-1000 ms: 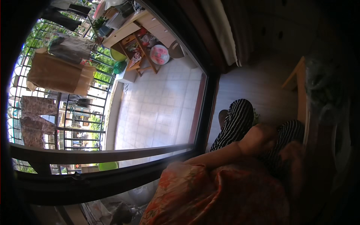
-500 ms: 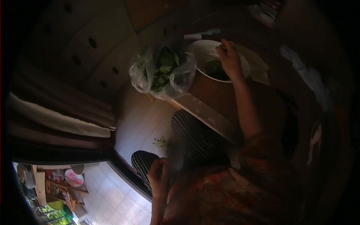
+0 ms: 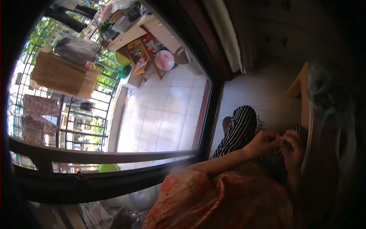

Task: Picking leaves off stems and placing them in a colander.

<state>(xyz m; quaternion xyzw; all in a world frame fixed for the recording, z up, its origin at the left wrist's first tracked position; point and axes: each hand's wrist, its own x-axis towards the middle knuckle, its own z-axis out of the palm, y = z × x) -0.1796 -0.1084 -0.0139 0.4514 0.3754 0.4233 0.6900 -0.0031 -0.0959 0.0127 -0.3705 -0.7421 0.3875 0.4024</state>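
My left hand (image 3: 267, 141) and my right hand (image 3: 291, 149) meet over my striped trousers (image 3: 238, 129), both with fingers pinched together. Whatever is between the fingertips is too small and dim to make out. At the right, beside a wooden table (image 3: 305, 97), a clear plastic bag of greens (image 3: 324, 97) shows faintly in shadow. A small sprig of greenery (image 3: 260, 122) lies on the floor past my knee.
A dark glass door frame (image 3: 214, 99) bounds the tiled balcony (image 3: 160, 114) at my left, with hanging laundry (image 3: 57, 76), a wooden stool (image 3: 146, 65) and a round basin (image 3: 164, 61). A curtain (image 3: 232, 38) hangs beyond the door.
Half a second ago the view faced the colander and bag, my right hand over the colander. Now it faces the balcony again and my hands have come together above my lap.
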